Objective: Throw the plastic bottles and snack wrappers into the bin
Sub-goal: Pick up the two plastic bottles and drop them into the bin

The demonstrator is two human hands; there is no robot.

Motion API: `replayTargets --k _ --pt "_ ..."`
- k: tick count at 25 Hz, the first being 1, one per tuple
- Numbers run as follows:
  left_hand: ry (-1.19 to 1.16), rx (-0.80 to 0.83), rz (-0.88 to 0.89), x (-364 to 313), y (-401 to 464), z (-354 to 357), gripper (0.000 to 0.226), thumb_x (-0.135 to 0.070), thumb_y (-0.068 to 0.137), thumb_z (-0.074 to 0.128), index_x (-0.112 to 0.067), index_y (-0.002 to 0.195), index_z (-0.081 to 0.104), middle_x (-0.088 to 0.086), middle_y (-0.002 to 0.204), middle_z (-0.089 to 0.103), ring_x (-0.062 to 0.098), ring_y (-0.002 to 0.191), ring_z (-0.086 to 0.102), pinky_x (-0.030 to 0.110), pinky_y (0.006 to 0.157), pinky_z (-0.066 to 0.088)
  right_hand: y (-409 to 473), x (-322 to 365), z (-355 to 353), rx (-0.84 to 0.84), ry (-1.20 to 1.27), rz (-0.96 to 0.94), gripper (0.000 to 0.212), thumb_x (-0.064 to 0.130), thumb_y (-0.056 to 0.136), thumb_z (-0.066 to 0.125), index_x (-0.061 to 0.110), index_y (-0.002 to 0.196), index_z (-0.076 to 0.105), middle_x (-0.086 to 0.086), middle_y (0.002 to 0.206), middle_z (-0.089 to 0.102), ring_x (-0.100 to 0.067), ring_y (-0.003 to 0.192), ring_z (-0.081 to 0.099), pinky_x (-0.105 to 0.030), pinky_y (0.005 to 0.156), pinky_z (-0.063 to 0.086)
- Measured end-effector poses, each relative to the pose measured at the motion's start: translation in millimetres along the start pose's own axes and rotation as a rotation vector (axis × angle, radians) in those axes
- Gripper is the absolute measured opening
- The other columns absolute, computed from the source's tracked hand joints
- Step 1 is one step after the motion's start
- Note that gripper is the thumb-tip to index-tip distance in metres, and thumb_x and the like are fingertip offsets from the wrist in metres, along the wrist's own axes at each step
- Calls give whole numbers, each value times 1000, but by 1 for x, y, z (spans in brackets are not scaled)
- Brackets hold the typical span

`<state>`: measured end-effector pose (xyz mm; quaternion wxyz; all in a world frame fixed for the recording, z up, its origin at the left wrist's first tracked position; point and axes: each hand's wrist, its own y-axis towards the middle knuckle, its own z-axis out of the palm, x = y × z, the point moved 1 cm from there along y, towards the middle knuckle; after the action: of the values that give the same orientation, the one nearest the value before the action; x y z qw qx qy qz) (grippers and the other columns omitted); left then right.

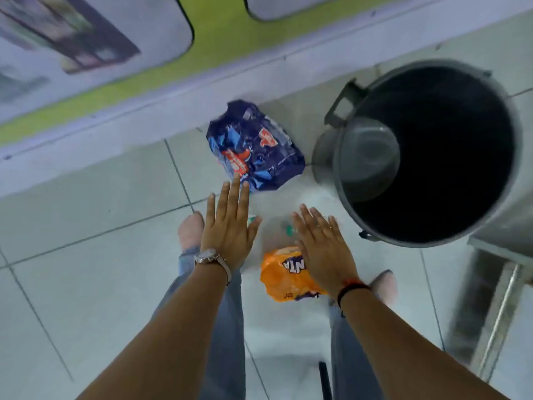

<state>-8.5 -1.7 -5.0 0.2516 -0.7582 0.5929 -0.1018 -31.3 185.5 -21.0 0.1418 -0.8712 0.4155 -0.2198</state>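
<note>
A crumpled dark blue snack wrapper (pixel 256 145) lies on the tiled floor by the wall. An orange wrapper (pixel 284 277) lies between my feet, with a clear plastic bottle (pixel 277 229) with a green cap just beyond it, partly hidden by my hands. The grey bin (pixel 340 157) stands open at the right, dark inside. My left hand (pixel 229 226) hovers flat with fingers spread just below the blue wrapper. Over the orange wrapper and the bottle, my right hand (pixel 323 246) is spread flat too. Neither hand holds anything.
A wall with a green stripe (pixel 173 67) runs along the far side. A metal frame and a floor grate (pixel 490 307) sit at the right, beside the bin. My legs in jeans and my shoes stand on the pale tiles.
</note>
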Motion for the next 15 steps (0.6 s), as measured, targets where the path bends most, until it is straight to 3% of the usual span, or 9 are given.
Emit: replayTargets --k 2,3,5,8,11,15 --pt "-14 24 -44 4 7 38 64 -44 94 9 0 132 35 21 136 49 36 122 49 57 96 38 12 -15 34 28 -52 28 64 3 75 62 6 133 36 -18 138 50 -34 125 48 -43 108 26" --pt "-30 51 -60 4 7 54 67 -45 94 6 0 134 35 22 139 45 37 125 45 56 99 35 17 -23 49 72 -76 35 72 -3 66 69 5 132 39 -20 136 51 -35 123 49 -45 106 35" --pt "-90 91 -121 5 11 89 64 -43 93 16 -1 141 23 22 149 27 37 136 28 52 109 21 27 -39 75 178 -69 68 72 -11 69 64 3 134 38 -22 141 43 -38 128 42 -51 105 34" --pt "-197 254 -255 5 23 136 72 -39 94 37 -7 145 -3 14 156 -1 31 143 1 44 116 5 39 -60 110 361 -80 84 65 -8 88 42 6 144 13 -19 155 13 -33 142 15 -45 116 14" --pt "-350 270 -474 -1 37 163 85 -32 89 53 -6 144 -6 16 155 1 32 142 5 45 116 13 50 -72 137 463 -152 100 67 -1 92 41 11 145 1 -14 157 2 -29 144 5 -42 117 7" --pt "-380 252 -555 -6 48 189 86 -25 87 58 -8 144 -3 19 152 15 35 137 21 48 110 27 49 -79 158 483 -177 144 62 13 93 47 11 143 11 -14 156 7 -29 143 7 -45 117 7"
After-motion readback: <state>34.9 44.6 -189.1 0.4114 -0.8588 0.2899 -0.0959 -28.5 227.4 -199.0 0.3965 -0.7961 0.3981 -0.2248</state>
